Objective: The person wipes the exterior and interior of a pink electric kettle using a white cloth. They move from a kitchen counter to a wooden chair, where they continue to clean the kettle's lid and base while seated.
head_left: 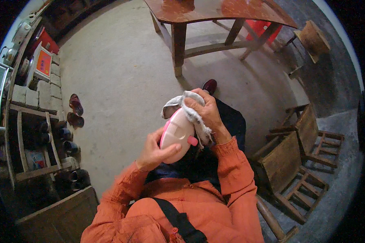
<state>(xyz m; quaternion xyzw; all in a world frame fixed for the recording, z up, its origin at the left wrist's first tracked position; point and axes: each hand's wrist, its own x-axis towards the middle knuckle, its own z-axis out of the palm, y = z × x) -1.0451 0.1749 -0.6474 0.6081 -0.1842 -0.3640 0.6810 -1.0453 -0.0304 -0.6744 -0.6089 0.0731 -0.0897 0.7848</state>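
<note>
My left hand (157,150) grips a pale pink, rounded plastic object (177,135) by its lower left side, the thumb lying across its face. A brighter pink rim runs along the object's left edge, and a small pink knob (192,140) sticks out on its right; its exact kind is unclear. A greyish-white cloth (193,106) is bunched in my right hand (207,111). The cloth drapes over the object's upper end and hangs down its right side. Both hands are in front of my body, above my dark-trousered legs.
Ahead stands a wooden table (215,11) with a glossy reddish top. Wooden chairs (282,162) are at the right, and a stool (312,40) farther off. Along the left, shoes (76,104) lie on the floor beside a wooden rack (32,174) holding more footwear.
</note>
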